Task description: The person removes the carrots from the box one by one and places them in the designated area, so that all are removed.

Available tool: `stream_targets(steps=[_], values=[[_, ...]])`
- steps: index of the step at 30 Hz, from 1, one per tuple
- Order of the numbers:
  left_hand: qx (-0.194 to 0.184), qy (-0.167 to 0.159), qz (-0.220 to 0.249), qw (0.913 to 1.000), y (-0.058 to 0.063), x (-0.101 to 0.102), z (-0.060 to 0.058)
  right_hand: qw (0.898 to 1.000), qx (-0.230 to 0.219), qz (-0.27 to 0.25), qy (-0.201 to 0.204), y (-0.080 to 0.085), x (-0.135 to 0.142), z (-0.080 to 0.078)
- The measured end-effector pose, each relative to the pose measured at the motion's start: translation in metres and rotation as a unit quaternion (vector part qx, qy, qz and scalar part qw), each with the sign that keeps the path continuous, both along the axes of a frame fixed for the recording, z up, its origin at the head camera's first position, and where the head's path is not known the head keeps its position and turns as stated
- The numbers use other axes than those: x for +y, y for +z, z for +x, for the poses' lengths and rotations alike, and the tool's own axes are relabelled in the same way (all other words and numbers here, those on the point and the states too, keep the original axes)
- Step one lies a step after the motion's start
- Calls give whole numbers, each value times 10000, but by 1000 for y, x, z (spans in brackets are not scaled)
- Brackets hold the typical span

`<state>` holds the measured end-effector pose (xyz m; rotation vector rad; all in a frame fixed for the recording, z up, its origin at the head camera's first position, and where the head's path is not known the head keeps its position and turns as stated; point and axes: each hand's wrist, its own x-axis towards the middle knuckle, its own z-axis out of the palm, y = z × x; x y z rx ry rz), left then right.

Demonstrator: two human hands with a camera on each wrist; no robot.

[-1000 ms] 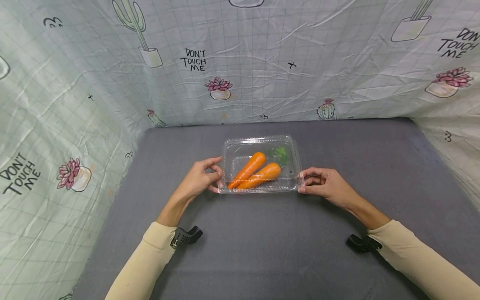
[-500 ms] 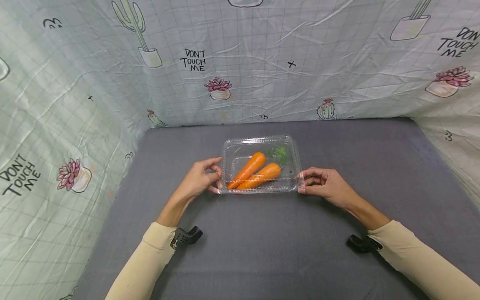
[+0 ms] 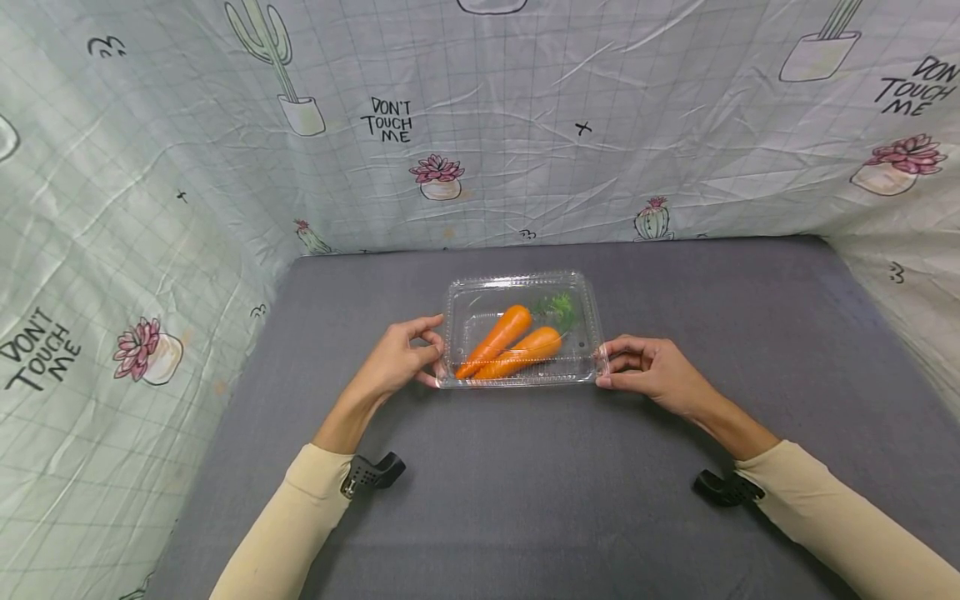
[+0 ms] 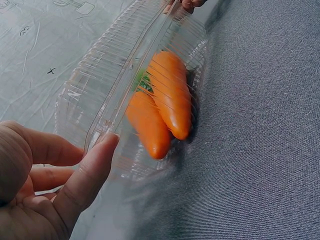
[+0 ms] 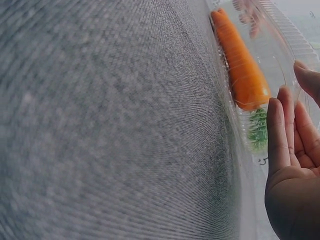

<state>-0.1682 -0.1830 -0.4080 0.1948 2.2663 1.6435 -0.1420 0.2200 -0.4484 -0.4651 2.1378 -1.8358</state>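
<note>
Two carrots point(image 3: 517, 352) lie inside a clear plastic box point(image 3: 576, 354) on the grey desk point(image 3: 495, 492); the left hand point(image 3: 397, 358) pinches its left rim, the right hand point(image 3: 652, 368) its near right corner.

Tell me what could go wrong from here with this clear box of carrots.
The left hand and right hand hold the clear container at opposite ends, so it might flex or slip if one grip loosens. The two carrots lie side by side inside, so a tilt could send them sliding.
</note>
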Motion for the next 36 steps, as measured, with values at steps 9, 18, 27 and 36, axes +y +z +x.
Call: stream_targets(steps=[9, 18, 27, 36], values=[[30, -19, 36, 10000, 0, 0, -1, 10000, 10, -53, 77, -1, 0, -1], [3, -43, 96, 9999, 0, 1, -1, 9997, 173, 48, 188, -4, 3, -4], [-9, -44, 63, 10000, 2, 2, -1, 9996, 193, 155, 160, -4, 3, -5], [-9, -51, 43, 10000, 2, 1, -1, 9994, 255, 214, 112, -5, 3, -5]])
